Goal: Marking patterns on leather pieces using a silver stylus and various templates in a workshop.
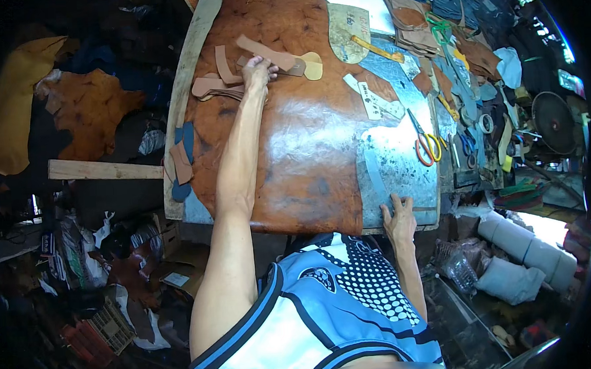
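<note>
My left hand [258,75] reaches to the far part of the table, its fingers closed on a long tan leather piece [263,52]. Around it lie more cut leather pieces: a curved strip [224,65], a small stack [217,86] and a yellowish rounded piece [313,66]. Underneath spreads a large brown hide [308,177]. At the near right edge, my right hand [399,221] rests with fingers apart on a grey metal sheet [407,173], holding nothing. A pale narrow strip [375,174] lies close to its fingertips.
Scissors with red and yellow handles [427,148] lie on the sheet, beside white paper patterns [373,102]. Stacked leather [412,24], tape rolls [485,123] and more tools crowd the right side. A wooden plank [103,168] juts out left. White rolls [525,244] stand lower right.
</note>
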Demonstrator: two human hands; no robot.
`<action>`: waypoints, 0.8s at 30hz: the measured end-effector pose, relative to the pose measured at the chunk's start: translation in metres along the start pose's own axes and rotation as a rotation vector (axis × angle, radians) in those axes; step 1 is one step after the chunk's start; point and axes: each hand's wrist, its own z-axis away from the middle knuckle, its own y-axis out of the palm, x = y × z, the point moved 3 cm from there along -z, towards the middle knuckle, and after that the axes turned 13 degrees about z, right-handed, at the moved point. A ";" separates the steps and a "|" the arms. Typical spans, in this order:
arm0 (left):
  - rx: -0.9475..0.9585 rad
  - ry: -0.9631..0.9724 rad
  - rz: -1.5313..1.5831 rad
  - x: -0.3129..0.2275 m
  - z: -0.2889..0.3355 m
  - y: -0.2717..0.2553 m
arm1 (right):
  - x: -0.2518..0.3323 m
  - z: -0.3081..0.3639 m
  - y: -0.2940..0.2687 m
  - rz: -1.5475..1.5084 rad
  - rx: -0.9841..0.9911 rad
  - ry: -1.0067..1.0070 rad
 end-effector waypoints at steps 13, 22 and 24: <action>0.134 0.447 -1.746 -0.058 0.022 -0.055 | -0.004 -0.005 0.001 -0.025 0.057 0.039; 0.116 0.544 -1.758 -0.075 0.003 -0.087 | -0.003 -0.006 -0.004 -0.005 0.070 0.013; -0.059 0.715 -1.616 -0.104 0.026 -0.071 | -0.009 -0.005 0.001 -0.004 0.056 0.023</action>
